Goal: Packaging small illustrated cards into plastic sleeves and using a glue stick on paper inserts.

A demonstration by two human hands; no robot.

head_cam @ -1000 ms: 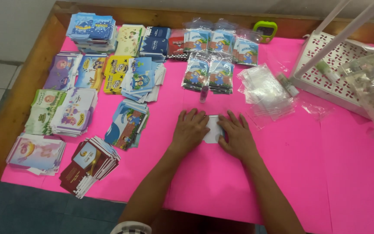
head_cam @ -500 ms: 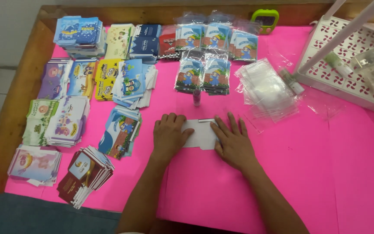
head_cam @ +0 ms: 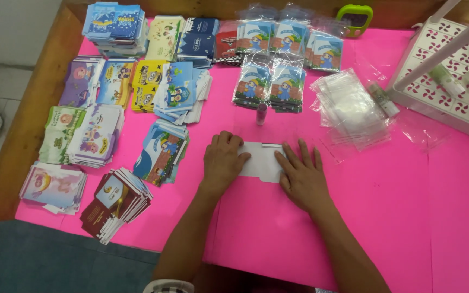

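A flat white card piece (head_cam: 261,160) lies on the pink table cover (head_cam: 408,206). My left hand (head_cam: 222,161) presses on its left end with fingers curled down. My right hand (head_cam: 301,176) lies flat on its right end, fingers spread. A small pink tube (head_cam: 261,114) stands just beyond the card. To the left of my left hand sits a fanned stack of blue printed envelopes (head_cam: 161,151).
Several stacks of colourful printed envelopes (head_cam: 96,133) cover the left side. Bagged packs (head_cam: 270,84) lie at the back centre, a pile of clear plastic bags (head_cam: 351,106) to the right. A white plastic basket (head_cam: 446,81) stands far right, a green gadget (head_cam: 355,19) at the back.
My hands have spread apart on the white card, which now shows wider between them. The view has shifted so the table sits a little higher and further left.
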